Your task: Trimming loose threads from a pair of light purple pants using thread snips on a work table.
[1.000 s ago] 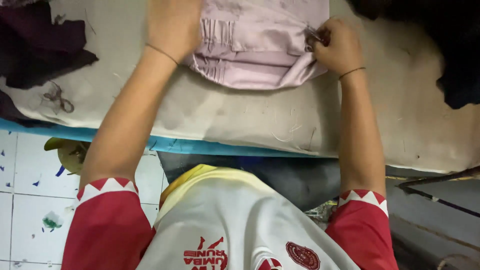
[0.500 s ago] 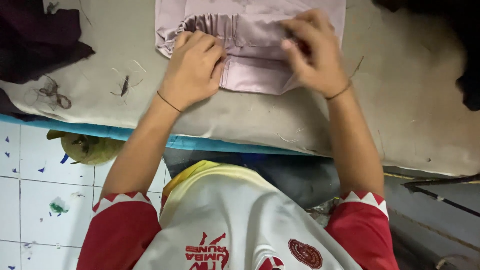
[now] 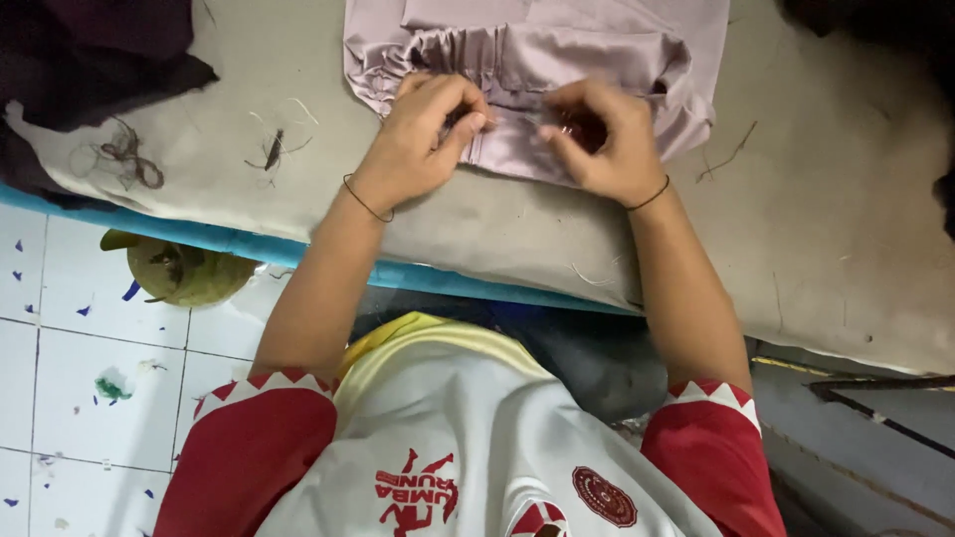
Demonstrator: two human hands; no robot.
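Seen from the head camera, the left hand (image 3: 423, 134) is curled, its grip pinching the lower edge of a pale lilac garment (image 3: 557, 60) between thumb and fingertips, just below a gathered, elastic-like band. The right hand (image 3: 607, 139) is also curled close, its grip closed around a small dark object that is too hidden to name, and its fingertips press on the same fabric edge. The two hands sit near each other, almost touching. Each wrist wears a thin dark band.

The garment lies flat at the far middle of the bench (image 3: 816, 219), which is covered in a worn, greyish padded cloth with a blue edge. Loose thread scraps (image 3: 124, 159) lie on the cover to the left, near a heap of dark fabric (image 3: 90, 50). Below the bench edge, white floor tiles (image 3: 60, 368) carry small coloured snippets, and a yellowish round object (image 3: 179, 270) sits there.

The garment looks smooth and thin, ruched at its band.
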